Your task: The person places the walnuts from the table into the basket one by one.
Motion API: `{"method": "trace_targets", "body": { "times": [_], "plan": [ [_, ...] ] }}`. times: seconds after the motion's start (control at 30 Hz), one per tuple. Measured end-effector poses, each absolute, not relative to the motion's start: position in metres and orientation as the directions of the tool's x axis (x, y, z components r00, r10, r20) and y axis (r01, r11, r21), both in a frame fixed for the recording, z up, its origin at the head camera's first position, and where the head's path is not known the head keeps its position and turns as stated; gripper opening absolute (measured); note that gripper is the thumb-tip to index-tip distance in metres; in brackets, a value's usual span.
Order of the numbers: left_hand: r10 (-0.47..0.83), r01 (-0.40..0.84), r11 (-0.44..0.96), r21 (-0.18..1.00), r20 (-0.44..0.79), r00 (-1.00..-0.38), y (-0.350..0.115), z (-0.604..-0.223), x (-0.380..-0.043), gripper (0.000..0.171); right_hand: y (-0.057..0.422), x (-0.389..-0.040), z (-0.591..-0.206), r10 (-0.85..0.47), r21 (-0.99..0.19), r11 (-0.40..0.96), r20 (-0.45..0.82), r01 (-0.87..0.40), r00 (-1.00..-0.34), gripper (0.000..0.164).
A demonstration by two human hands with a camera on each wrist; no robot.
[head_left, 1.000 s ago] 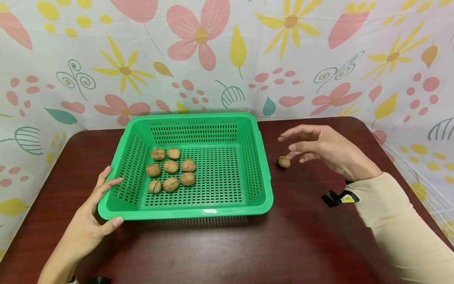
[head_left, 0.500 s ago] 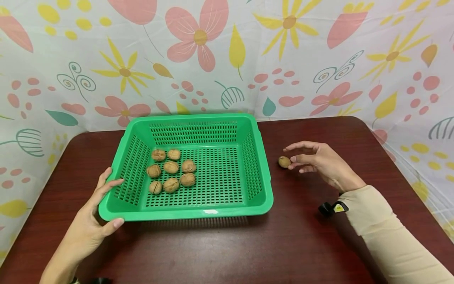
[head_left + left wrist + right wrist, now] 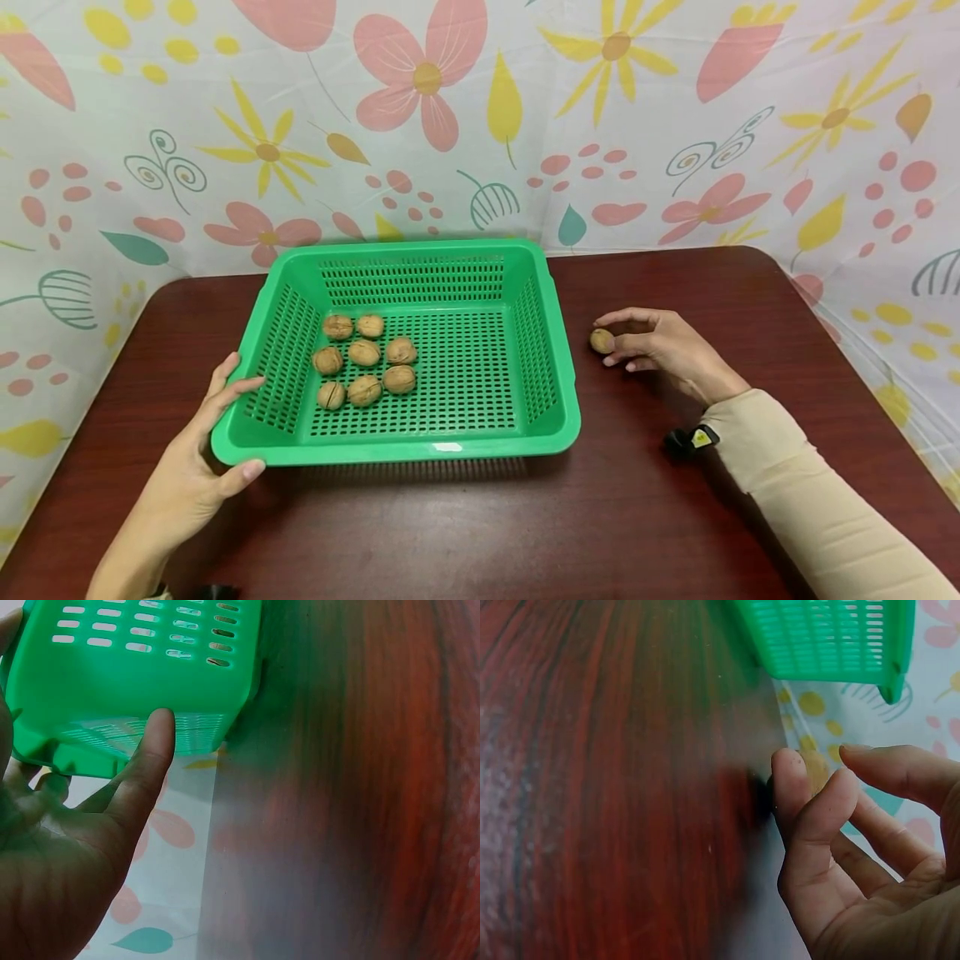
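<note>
A green perforated plastic basket (image 3: 487, 450) rests on the table, with several walnuts (image 3: 365, 353) grouped on the left of its floor. My left hand (image 3: 176, 475) holds the basket's front left corner, fingers over the side rim and thumb along the front. In the left wrist view one digit lies against the green outer wall. Right of the basket, my right hand (image 3: 660, 350) has its curled fingers around a single walnut (image 3: 601, 341) on the tabletop. The right wrist view shows that walnut (image 3: 817, 769) partly hidden behind the fingertips.
The dark red-brown wooden table (image 3: 465, 533) has rounded back corners. A white cloth (image 3: 652, 192) printed with flowers and leaves hangs right behind the table, close to the basket's back rim. Both wrists wear black straps.
My right hand has come down and left toward the lone walnut, and its fingers have closed in around it. The left hand and basket have stayed in place.
</note>
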State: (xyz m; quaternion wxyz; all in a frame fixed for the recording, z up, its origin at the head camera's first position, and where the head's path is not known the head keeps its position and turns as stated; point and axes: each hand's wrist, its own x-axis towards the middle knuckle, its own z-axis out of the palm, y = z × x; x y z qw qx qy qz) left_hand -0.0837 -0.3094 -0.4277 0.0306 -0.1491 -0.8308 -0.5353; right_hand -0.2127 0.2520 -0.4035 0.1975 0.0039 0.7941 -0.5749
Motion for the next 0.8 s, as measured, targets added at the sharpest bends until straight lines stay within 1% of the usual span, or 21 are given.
{"method": "trace_targets", "body": {
  "times": [0.17, 0.3, 0.57, 0.7, 0.8],
  "plan": [
    [0.217, 0.281, 0.374, 0.884, 0.212, -0.953, -0.309, -0.427, -0.084, 0.085, 0.247, -0.215, -0.405, -0.230, -0.900, 0.378, -0.317, 0.216, -0.920, 0.045],
    [0.217, 0.278, 0.375, 0.884, 0.207, -0.954, -0.309, -0.426, -0.084, 0.085, 0.246, -0.215, -0.407, -0.225, -0.895, 0.396, -0.314, 0.208, -0.922, 0.044],
    [0.214, 0.273, 0.384, 0.882, 0.203, -0.956, -0.308, -0.425, -0.083, 0.085, 0.246, -0.213, -0.407, -0.219, -0.909, 0.373, -0.282, 0.187, -0.934, 0.041],
    [0.217, 0.269, 0.381, 0.885, 0.198, -0.956, -0.308, -0.425, -0.083, 0.086, 0.245, -0.213, -0.399, -0.204, -0.915, 0.369, -0.253, 0.165, -0.946, 0.040],
    [0.215, 0.268, 0.382, 0.884, 0.197, -0.956, -0.308, -0.425, -0.083, 0.086, 0.244, -0.212, -0.390, -0.204, -0.928, 0.342, -0.225, 0.146, -0.953, 0.039]
  ]
}}
